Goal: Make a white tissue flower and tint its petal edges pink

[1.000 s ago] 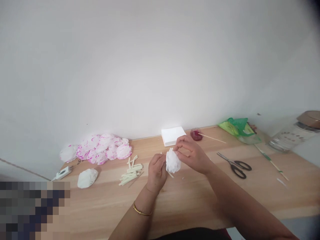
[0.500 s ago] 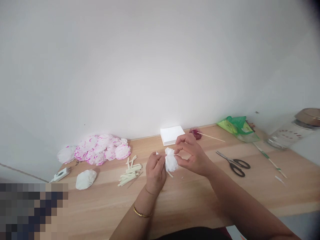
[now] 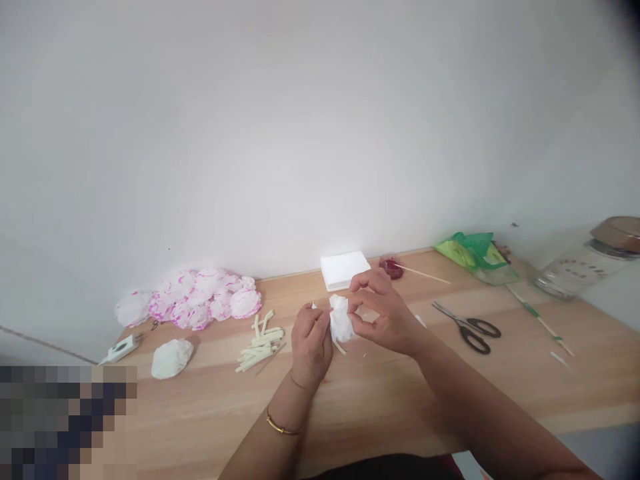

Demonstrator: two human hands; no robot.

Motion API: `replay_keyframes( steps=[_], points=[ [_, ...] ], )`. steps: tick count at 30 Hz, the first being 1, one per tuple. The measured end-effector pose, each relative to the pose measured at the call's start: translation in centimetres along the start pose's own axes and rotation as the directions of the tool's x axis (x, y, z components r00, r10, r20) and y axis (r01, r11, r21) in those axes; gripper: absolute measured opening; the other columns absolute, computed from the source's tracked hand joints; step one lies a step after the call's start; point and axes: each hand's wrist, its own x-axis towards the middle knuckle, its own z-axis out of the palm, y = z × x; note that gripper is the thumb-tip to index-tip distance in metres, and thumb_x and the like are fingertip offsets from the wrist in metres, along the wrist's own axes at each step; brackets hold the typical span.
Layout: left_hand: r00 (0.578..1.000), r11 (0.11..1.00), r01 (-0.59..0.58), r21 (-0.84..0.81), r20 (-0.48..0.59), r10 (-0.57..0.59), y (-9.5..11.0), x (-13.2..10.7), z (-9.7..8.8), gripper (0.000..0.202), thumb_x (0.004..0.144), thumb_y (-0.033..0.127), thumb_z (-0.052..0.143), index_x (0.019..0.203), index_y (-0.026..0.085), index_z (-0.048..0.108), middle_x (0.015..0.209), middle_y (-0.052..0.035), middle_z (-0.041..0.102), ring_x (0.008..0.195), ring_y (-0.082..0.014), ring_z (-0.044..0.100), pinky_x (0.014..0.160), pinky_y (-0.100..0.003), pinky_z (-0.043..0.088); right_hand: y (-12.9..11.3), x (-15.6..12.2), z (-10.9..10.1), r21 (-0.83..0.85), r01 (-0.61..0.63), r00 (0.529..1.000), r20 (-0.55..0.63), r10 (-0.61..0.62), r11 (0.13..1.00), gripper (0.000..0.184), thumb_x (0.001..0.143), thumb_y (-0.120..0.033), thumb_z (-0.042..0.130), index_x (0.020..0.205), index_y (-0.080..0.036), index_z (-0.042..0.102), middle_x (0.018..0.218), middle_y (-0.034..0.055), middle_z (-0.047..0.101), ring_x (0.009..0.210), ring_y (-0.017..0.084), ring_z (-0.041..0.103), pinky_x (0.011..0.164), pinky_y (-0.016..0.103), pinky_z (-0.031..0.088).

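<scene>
A small bunched piece of white tissue paper (image 3: 341, 323), ruffled and narrowed near its top, is between my two hands. My left hand (image 3: 311, 340) is closed on its left side, with a small white tip poking out above the fingers. From the right, my right hand (image 3: 380, 313) pinches the paper's edge between thumb and index finger, the other fingers curved above. Just below the paper a short pale strip shows on the table. Behind the hands lies a stack of white paper sheets (image 3: 345, 270).
On the left are pink-edged white paper flowers (image 3: 205, 297), a white paper ball (image 3: 172, 359), pale twisted strips (image 3: 260, 348) and a white plug-ended device (image 3: 123, 348). Scissors (image 3: 470, 328), a dark red bundle (image 3: 391, 267), a green bag (image 3: 473, 253), a stick (image 3: 540, 320) and a glass jar (image 3: 570, 270) are right.
My right thumb and index finger have closed together at the paper's right edge. The left hand and the tissue paper have barely moved.
</scene>
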Motion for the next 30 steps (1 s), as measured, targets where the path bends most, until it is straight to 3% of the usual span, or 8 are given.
replay_keyframes(
  steps=[6, 30],
  points=[
    [1.0, 1.0, 0.008, -0.007, 0.019, -0.008, -0.01, -0.09, 0.0, 0.026, 0.086, 0.009, 0.047, 0.106, 0.02, 0.06, 0.087, -0.0067, 0.062, 0.083, -0.017, 0.058, 0.095, -0.045, 0.045, 0.11, 0.0, 0.01, -0.002, 0.03, 0.999, -0.038, -0.03, 1.0, 0.012, 0.073, -0.012, 0.06, 0.078, -0.023, 0.057, 0.093, 0.0037, 0.053, 0.091, 0.021, 0.049, 0.084, 0.039, 0.04],
    [1.0, 0.998, 0.01, -0.059, 0.004, -0.01, 0.2, 0.12, 0.12, 0.028, 0.083, 0.004, 0.047, 0.105, 0.018, 0.058, 0.088, -0.0066, 0.062, 0.084, -0.0162, 0.056, 0.094, -0.044, 0.045, 0.17, -0.08, 0.37, -0.045, 0.077, 0.996, -0.032, -0.079, 0.996, 0.012, 0.073, -0.009, 0.059, 0.071, -0.021, 0.057, 0.091, 0.0036, 0.053, 0.091, 0.02, 0.049, 0.084, 0.038, 0.038]
  ],
)
